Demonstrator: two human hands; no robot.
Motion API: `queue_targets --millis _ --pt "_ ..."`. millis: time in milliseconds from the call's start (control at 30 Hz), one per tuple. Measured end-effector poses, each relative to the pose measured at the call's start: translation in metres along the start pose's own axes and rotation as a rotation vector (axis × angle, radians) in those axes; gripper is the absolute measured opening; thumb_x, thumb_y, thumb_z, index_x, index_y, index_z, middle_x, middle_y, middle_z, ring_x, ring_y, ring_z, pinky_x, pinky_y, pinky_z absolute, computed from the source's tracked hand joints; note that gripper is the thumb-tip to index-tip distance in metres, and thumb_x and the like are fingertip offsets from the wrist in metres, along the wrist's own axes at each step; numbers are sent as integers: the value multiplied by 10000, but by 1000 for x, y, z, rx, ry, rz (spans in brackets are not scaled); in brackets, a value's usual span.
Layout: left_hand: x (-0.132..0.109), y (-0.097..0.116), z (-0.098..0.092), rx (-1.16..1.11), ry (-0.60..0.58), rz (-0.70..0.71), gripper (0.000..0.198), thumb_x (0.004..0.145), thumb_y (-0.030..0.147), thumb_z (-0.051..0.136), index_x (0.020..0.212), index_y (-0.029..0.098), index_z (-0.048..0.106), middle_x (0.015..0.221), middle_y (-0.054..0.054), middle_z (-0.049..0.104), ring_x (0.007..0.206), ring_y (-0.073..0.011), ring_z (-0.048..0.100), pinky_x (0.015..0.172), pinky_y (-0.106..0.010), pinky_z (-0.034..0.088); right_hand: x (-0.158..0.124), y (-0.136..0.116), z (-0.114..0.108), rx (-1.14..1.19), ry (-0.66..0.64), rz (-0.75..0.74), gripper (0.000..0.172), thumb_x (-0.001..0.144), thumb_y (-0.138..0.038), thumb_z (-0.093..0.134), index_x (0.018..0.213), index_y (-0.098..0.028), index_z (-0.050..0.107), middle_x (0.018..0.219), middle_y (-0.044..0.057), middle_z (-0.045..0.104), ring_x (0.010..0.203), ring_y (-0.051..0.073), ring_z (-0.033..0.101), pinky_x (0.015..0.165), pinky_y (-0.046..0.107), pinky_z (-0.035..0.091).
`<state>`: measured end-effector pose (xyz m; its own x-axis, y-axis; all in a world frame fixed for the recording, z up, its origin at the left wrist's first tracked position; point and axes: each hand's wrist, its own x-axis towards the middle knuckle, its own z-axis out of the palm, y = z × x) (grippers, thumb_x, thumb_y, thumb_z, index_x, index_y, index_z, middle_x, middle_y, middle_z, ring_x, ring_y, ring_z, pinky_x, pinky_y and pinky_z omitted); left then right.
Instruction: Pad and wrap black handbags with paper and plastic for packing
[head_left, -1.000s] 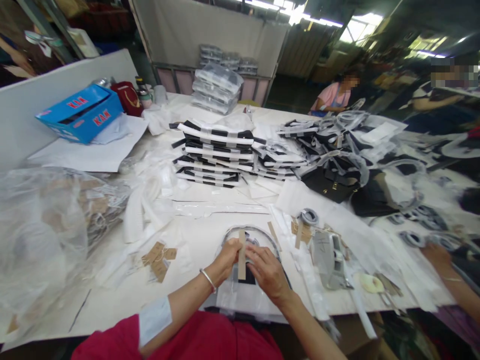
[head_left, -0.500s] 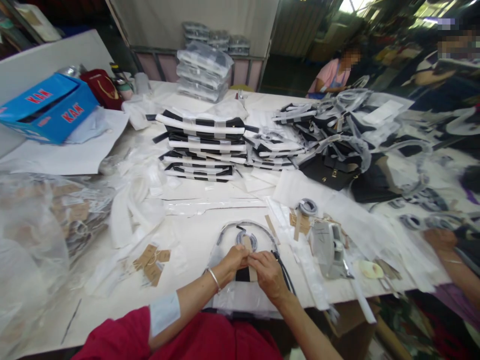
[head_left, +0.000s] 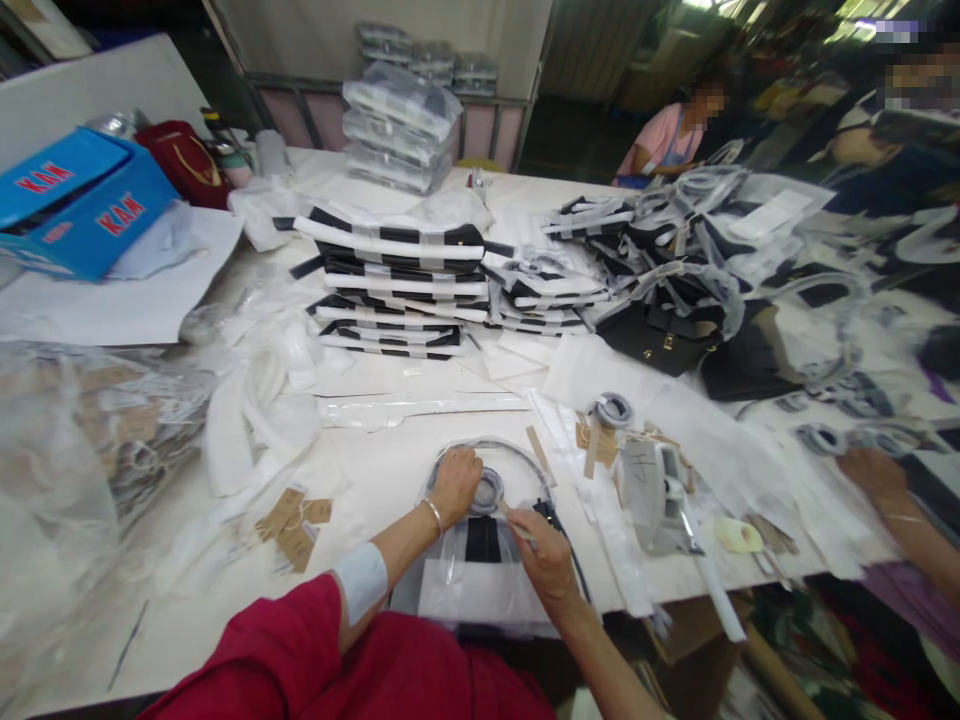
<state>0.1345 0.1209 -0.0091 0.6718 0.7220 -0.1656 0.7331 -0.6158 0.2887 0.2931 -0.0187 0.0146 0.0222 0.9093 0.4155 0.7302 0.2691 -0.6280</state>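
Note:
A handbag [head_left: 482, 541] lies in front of me, black and partly covered by clear plastic and white sheeting. Its plastic-wrapped handle [head_left: 525, 452] arches away from me. On the bag's far side, inside that arch, rests a coiled grey strap [head_left: 488, 491]. My left hand [head_left: 453, 488] is closed at the coil's upper left edge, fingertips partly hidden. Between the fingers of my right hand [head_left: 549, 560] is a brown paper strip [head_left: 519, 522], whose far end is beside the coil. A black strap [head_left: 547, 512] runs down the bag's right side.
Stacked black-and-white wrapped bags [head_left: 405, 285] stand ahead. To the right are a tape dispenser [head_left: 656, 495], another coiled strap [head_left: 612, 410] and more bags [head_left: 660, 335]. Brown tags [head_left: 289, 525] lie left, near plastic film. A co-worker's hand [head_left: 874, 475] is at far right.
My left hand has moved up and left from the strip to the coil's edge. The right hand has drawn the brown strip away to the coil's lower right.

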Motion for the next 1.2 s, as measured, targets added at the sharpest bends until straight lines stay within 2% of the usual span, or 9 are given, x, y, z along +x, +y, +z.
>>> queue_targets --millis 200,267,367,433,500,733,967,1067,1200 --pt "-7 -26 -10 27 40 -69 116 860 187 596 970 156 617 971 -105 630 973 -267 566 857 -407 410 11 -5 11 52 -8 -30 257 910 -106 505 1070 -220 672 943 55 750 887 170 721 812 292 612" --pt "-5 -32 -14 25 66 -80 194 857 229 622 1042 175 598 1053 -101 618 1032 -269 545 888 -410 398 16 -7 17 73 -16 -34 269 910 -96 490 1071 -215 670 960 59 748 903 166 718 832 295 607" --pt "-1 -36 -14 -18 97 -164 439 829 270 663 1235 196 513 1258 -117 558 1169 -286 484 962 -422 364 25 -11 25 87 -40 -48 275 904 -80 484 1065 -209 666 985 67 744 941 165 711 862 298 597" --pt "-1 -39 -11 -63 89 -240 512 813 285 673 1281 204 480 1270 -116 558 1168 -290 486 962 -419 364 31 -12 30 96 -56 -62 269 905 -72 481 1047 -209 663 991 71 740 953 164 707 859 290 595" --pt "-1 -41 -7 -93 66 -285 462 812 288 660 1239 203 507 1190 -106 595 1113 -286 516 930 -409 382 35 -12 36 110 -64 -78 270 902 -62 474 1037 -209 654 987 72 738 953 161 705 850 279 593" --pt "3 -44 -5 -141 10 -289 212 845 231 587 1053 190 573 1051 -87 615 1060 -267 549 925 -389 399 39 0 56 83 -83 -128 303 877 -30 447 1041 -200 637 966 74 731 961 151 694 856 262 586" --pt "3 -41 -5 -209 -46 -265 206 890 241 553 1093 226 524 1138 -55 556 1019 -207 582 818 -307 467 32 9 60 22 -110 -98 280 862 -34 463 1000 -203 638 986 76 730 959 167 695 843 283 592" --pt "2 -42 -7 -230 -58 -235 259 866 257 599 1111 222 521 1145 -50 555 1062 -201 562 879 -300 464 27 15 63 -44 -101 -57 304 813 -3 464 955 -197 648 935 68 732 898 185 698 812 313 597" --pt "2 -41 -7 -233 -68 -226 310 810 183 619 1108 199 534 1131 -74 568 1095 -231 529 934 -339 453 22 22 69 -48 -94 -26 320 792 16 457 934 -196 650 917 65 727 888 185 692 821 316 593"
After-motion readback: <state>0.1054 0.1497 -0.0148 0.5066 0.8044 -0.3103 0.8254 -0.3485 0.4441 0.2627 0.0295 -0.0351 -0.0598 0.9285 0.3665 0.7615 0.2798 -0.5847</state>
